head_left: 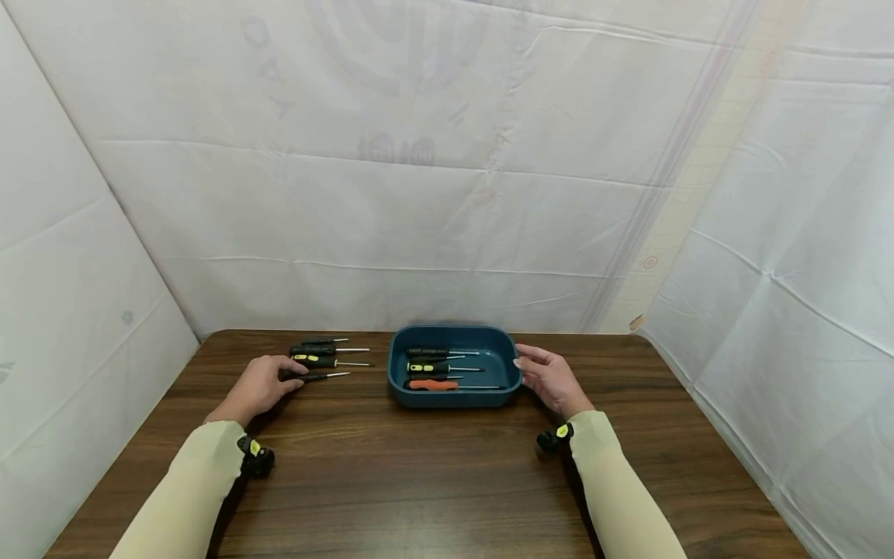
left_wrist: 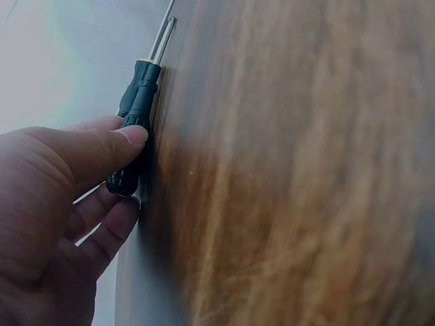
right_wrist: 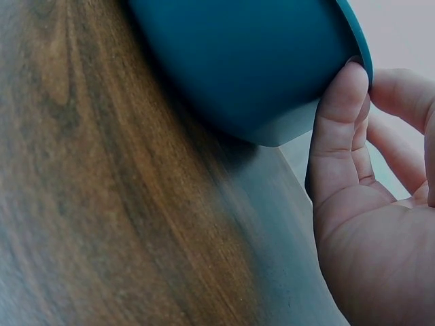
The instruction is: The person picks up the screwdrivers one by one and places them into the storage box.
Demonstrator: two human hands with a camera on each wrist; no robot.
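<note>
- Three more screwdrivers [head_left: 328, 351] lie in a row on the wooden worktop [head_left: 433, 473], just behind the left hand [head_left: 258, 387].
- A teal tray [head_left: 455, 402] holds three screwdrivers, one orange-handled [head_left: 433, 384]; the right hand [head_left: 552, 378] rests relaxed fingers against its right rim.
- The nearest black screwdriver [left_wrist: 134, 112] lies flat, shaft pointing right, pinched at its handle by the left fingers.

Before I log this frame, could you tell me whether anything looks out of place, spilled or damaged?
Nothing stands out. Three screwdrivers lie tidily in the blue tray, four more lie side by side on the table. The left hand pinches the nearest one; the right hand touches the tray's edge.
</note>
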